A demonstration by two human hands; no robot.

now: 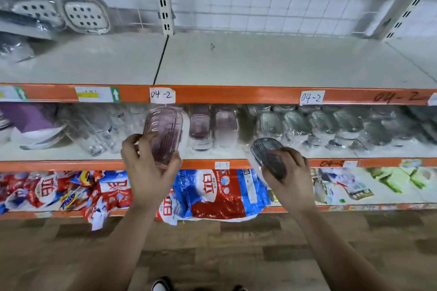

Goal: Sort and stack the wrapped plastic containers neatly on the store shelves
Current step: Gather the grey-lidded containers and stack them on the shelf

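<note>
Person facing store shelving, one wrapped container in each hand, both held just in front of the orange front edge of the middle shelf (71, 165).

The left hand (146, 165) grips a pink translucent oval container (165, 130) by its lower end. The fingers curl over one long side and the thumb sits on the other, so the ribbed face is tilted up toward the shelf. The right hand (290, 172) is closed over a grey oval container (264, 149), with the palm across its near half and the far end left showing.

On the middle shelf, more pink containers (224, 123) stand in a row near the centre. A longer row of grey containers (324, 123) runs toward the right end.

Handling, as judged from appearance:
- **Weight and stiffness:** thin moulded plastic, so probably light and fairly stiff, though likely to flex or crack under a hard squeeze.
- **Surface:** the glossy film wrap looks slippery and loose, so a grip on the film alone would probably slide.
- **Where to hold:** across the two long rims near one end seems soundest. That leaves the far end free to slot in against its own colour.

Detergent bags (212, 191) fill the shelf below, and the upper shelf (260, 64) shows bare board in its middle.
</note>
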